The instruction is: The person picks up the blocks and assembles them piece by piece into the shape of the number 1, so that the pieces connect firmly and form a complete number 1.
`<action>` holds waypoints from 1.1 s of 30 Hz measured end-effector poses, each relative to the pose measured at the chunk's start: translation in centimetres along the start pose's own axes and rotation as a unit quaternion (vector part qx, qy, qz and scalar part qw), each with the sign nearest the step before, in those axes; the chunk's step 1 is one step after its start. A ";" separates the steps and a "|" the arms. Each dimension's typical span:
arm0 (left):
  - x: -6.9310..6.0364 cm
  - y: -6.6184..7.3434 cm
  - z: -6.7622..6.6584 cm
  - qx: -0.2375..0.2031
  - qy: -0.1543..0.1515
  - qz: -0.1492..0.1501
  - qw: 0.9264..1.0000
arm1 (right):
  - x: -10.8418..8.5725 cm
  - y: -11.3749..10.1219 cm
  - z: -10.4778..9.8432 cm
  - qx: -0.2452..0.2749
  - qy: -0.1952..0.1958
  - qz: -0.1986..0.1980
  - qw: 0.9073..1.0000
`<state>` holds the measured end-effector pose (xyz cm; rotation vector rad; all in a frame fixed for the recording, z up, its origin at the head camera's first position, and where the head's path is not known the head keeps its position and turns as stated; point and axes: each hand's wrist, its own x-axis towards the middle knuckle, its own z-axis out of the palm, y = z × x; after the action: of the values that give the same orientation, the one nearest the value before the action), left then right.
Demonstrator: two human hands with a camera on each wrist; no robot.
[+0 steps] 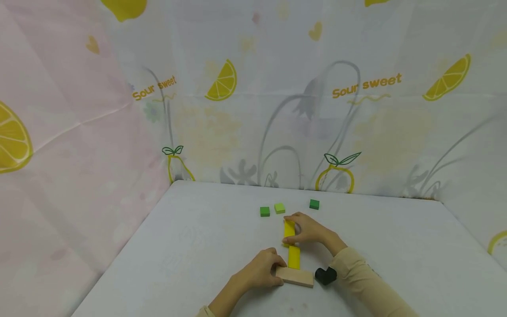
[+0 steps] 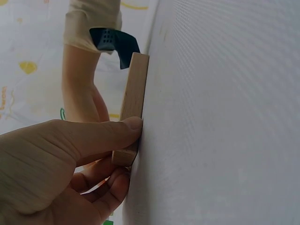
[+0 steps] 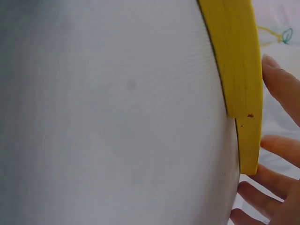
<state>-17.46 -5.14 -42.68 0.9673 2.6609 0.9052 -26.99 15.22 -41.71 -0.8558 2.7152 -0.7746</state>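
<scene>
The left hand (image 1: 259, 269) grips the left end of a pale wooden block (image 1: 296, 277); in the left wrist view the thumb lies on that block (image 2: 135, 89). Beyond its long side a yellow block (image 1: 294, 257) lies lengthwise. A second yellow block (image 1: 289, 230) continues the line away from the body, with the right hand (image 1: 310, 230) holding it, thumb at the near end and fingers at the far end. The right wrist view shows yellow blocks (image 3: 236, 61) end to end, slightly offset, beside the right hand's fingers (image 3: 283, 91).
Small blocks lie farther back: a green one (image 1: 264, 211), a light green one (image 1: 279, 208) and a dark green one (image 1: 314, 204). A black object (image 1: 326, 276) shows by the right sleeve, close to the wooden block's right end. Patterned cloth (image 1: 245, 110) hangs behind the white table (image 1: 190, 237).
</scene>
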 end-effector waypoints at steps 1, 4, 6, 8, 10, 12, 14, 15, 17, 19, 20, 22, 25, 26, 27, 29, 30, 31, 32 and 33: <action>0.0 0.0 0.0 0.000 -0.001 -0.001 1.000 | 0.0 -0.1 0.0 -0.004 -0.002 -0.002 1.000; 0.0 0.0 0.0 0.001 -0.001 -0.004 1.000 | 0.0 -0.3 -0.1 -0.011 -0.007 -0.007 1.000; 0.0 0.1 0.0 0.002 -0.002 -0.005 1.000 | 0.0 -0.4 -0.1 -0.014 -0.008 -0.012 1.000; 0.0 0.1 0.0 0.003 -0.002 -0.004 1.000 | 0.1 -0.4 -0.1 -0.015 -0.008 -0.013 1.000; 0.0 0.1 0.0 0.003 -0.001 -0.004 1.000 | 0.1 -0.4 -0.1 -0.013 -0.007 -0.010 1.000; 0.0 0.1 0.0 0.005 0.001 -0.001 1.000 | 0.0 -0.5 -0.1 -0.010 -0.007 -0.006 1.000; 0.0 0.0 0.0 0.005 0.002 0.000 1.000 | -0.1 -0.6 -0.1 -0.007 -0.007 0.000 1.000; 0.0 0.0 0.0 0.006 0.003 0.001 1.000 | -0.1 -0.6 -0.1 -0.005 -0.007 0.003 1.000; 0.0 0.0 0.0 0.005 0.004 0.003 1.000 | -0.1 -0.6 -0.2 -0.003 -0.007 0.004 1.000; 0.0 0.0 0.0 0.005 0.005 0.004 1.000 | -0.1 -0.6 -0.1 -0.001 -0.006 0.004 1.000; 0.0 0.0 0.1 0.005 0.006 0.006 1.000 | -0.1 -0.6 -0.1 -0.001 -0.006 0.004 1.000; -0.1 0.0 0.0 0.006 0.007 0.009 1.000 | -0.1 -0.6 -0.1 -0.004 -0.006 0.004 1.000; -0.1 0.0 0.0 0.007 0.007 0.012 1.000 | -0.1 -0.6 0.0 -0.009 -0.007 0.004 1.000; -0.1 0.0 0.0 0.006 0.007 0.012 1.000 | -0.1 -0.6 0.1 -0.011 -0.007 0.004 1.000; -0.1 -0.1 0.1 0.006 0.007 0.013 1.000 | -0.1 -0.6 0.1 -0.013 -0.007 0.005 1.000; -0.1 -0.1 0.1 0.006 0.008 0.014 1.000 | -0.1 -0.6 0.1 -0.014 -0.006 0.005 1.000; -0.1 -0.1 0.1 0.007 0.008 0.013 1.000 | -0.1 -0.6 0.1 -0.015 -0.005 0.006 1.000; 0.0 -0.1 0.1 0.006 0.008 0.011 1.000 | -0.1 -0.6 0.1 -0.015 -0.005 0.007 1.000; 0.0 -0.1 0.1 0.005 0.008 0.010 1.000 | -0.1 -0.6 0.1 -0.016 -0.005 0.007 1.000; 0.0 -0.1 0.1 0.004 0.007 0.007 1.000 | -0.1 -0.6 0.1 -0.015 -0.005 0.008 1.000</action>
<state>-17.43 -5.14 -42.82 0.9873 2.6752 0.9072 -26.61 14.82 -41.47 -0.8404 2.7286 -0.7269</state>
